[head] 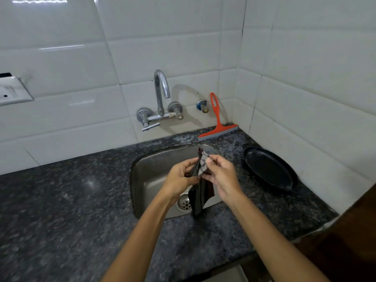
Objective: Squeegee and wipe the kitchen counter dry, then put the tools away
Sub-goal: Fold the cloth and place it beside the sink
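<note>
Both hands, left hand (180, 178) and right hand (220, 176), pinch a dark cloth (200, 192) above the sink (150, 169).

We are noting glossy white wall tiles (183, 47), speckled polished stone counter (61, 200), brushed steel sink (150, 171), chromed metal tap (160, 94), orange plastic squeegee (217, 123), dark woven cloth (200, 192), matt black pan (270, 169).

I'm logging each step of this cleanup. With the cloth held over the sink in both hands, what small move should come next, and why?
Probably fold or wring the cloth once more over the sink. Both the left hand and the right hand pinch its top while the rest hangs loose above the drain. The squeegee already leans against the wall.
</note>
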